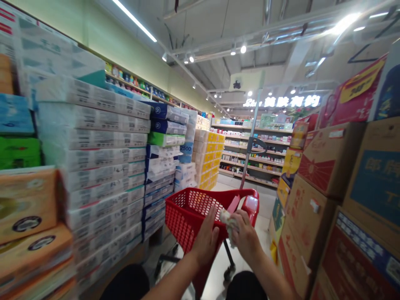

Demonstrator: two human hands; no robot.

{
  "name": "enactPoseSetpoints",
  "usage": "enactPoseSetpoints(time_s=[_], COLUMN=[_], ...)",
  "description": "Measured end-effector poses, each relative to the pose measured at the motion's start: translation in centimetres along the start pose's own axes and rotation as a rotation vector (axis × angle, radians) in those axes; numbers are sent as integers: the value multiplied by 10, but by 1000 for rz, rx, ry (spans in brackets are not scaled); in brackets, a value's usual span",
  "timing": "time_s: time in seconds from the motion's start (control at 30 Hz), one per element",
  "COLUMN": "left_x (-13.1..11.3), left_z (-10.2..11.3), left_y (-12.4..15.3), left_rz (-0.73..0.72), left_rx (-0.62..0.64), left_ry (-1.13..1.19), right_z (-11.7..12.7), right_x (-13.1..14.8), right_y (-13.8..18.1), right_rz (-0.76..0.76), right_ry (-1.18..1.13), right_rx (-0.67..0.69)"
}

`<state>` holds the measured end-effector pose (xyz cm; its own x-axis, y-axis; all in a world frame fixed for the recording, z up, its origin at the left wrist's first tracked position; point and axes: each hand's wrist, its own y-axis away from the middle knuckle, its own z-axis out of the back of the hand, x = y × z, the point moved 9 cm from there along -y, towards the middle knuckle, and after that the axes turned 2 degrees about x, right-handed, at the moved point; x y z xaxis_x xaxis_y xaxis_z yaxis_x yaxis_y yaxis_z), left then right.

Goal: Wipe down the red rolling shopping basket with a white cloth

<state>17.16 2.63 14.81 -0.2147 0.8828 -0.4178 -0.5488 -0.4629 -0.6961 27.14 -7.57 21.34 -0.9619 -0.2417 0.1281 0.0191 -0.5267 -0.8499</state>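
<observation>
A red plastic shopping cart (187, 221) with a perforated basket stands right in front of me, its wheels partly hidden below. My left hand (206, 235) is held flat with its fingers stretched out, against or just above the near side of the basket; contact is hard to make out. Bunched in the fingers of my right hand (245, 233) is a crumpled whitish cloth (229, 223), held near the cart's rim by its red handle part (251, 204). My two knees show at the bottom edge.
Tall stacks of white packs (106, 166) line the left side, with orange packs (28, 208) nearer. Cardboard boxes (309, 212) are piled close on the right. Ahead stand a metal pole (253, 125), yellow-sided cartons (212, 160) and stocked shelves (268, 152).
</observation>
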Motion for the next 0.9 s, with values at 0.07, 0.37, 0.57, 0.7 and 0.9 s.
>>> enactPoseSetpoints(time_s=[0.07,0.37,0.57,0.7,0.9], left_x=[-30,-21,-21,-10,-6], left_z=[0,-11,-2,-7,33], left_y=[-8,-39,-54,-48,-40], left_rz=[-104,2,-7,117,156], left_rx=[20,-7,24,76,-242], left_ry=[75,-134,-150,-67,5], right_z=[-3,-9,-27,-35,-37], right_x=[-9,-71,-86,-63,-25], right_y=[-6,-31,-29,-27,-41], right_rz=[-59,-168,-50,7,-96], right_ry=[-70,-100,168,234,-42], right_rx=[56,285,188,108,21])
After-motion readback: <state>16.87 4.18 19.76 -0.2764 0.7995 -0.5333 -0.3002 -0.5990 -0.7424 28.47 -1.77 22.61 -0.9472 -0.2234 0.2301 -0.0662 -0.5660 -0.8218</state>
